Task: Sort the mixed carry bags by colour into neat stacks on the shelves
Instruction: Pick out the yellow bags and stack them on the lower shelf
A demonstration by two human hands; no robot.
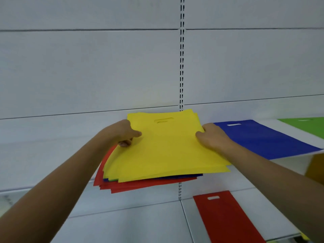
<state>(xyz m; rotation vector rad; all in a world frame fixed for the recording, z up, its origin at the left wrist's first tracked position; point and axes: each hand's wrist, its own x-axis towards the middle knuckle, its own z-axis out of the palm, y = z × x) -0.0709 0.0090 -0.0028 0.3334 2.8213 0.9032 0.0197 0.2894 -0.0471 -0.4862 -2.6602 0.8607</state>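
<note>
Two hands grip mixed bag stack (168, 148); white shelves (284, 207); slotted upright (181, 53)

Green bag (305, 124) cropped at right edge

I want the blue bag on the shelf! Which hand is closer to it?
Right. The right hand grips the yellow bags right beside the blue bag; the left hand holds their far edge.
</note>
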